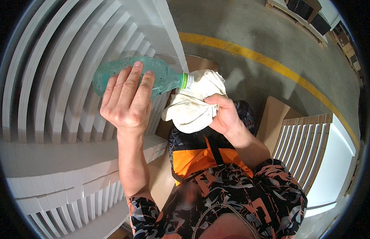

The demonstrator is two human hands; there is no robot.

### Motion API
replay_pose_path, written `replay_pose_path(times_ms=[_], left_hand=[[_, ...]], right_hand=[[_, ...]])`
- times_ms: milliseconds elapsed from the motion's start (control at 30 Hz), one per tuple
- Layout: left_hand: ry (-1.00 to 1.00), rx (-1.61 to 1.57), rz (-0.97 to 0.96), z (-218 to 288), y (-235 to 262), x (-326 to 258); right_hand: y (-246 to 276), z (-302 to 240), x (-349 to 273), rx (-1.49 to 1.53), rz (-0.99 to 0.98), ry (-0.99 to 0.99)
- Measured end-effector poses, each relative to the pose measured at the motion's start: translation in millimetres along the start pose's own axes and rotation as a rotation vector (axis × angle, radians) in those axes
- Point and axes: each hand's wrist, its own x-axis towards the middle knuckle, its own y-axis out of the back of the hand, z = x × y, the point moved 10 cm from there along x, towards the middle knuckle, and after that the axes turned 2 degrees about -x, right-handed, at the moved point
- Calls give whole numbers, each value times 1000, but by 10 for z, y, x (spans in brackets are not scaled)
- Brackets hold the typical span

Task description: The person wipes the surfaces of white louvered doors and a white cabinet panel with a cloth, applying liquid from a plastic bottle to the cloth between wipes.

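Observation:
My left hand (pixel 127 97) is wrapped over a green plastic bottle (pixel 163 75), which lies nearly on its side with its neck toward the right. A bright green ring and a whitish cap or mouth sit at the neck, pressed against a cream-white cloth (pixel 193 103). My right hand (pixel 224 113) grips that cloth from its right side, thumb on top and the other fingers mostly hidden beneath it. The cloth hangs in loose folds above my lap.
Tall stacks of white slatted panels (pixel 73 79) rise close on my left. To the right stands another stack of white panels (pixel 308 143) beside a cardboard piece (pixel 272 119). A yellow line (pixel 272 63) curves across the grey floor, and a loaded pallet (pixel 300 20) lies beyond it.

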Motion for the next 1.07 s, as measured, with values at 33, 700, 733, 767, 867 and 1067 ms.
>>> replay_pose_path(times_ms=[33, 700, 733, 767, 867, 1067], left_hand=[[-31, 21, -13, 21, -12, 25], [-160, 71, -24, 2, 75, 284], [-156, 75, -18, -2, 84, 285], [-152, 76, -18, -4, 85, 288], [-145, 82, -20, -17, 85, 283], [-125, 93, -26, -99, 113, 242]], right_hand=[[-3, -10, 2, 0, 5, -4], [-90, 72, 120, 2, -25, -48], [-93, 73, 114, 4, -12, -45], [-94, 68, 111, 5, 1, -41], [-110, 71, 110, 12, 10, -46], [-150, 119, 145, 22, -24, -64]])
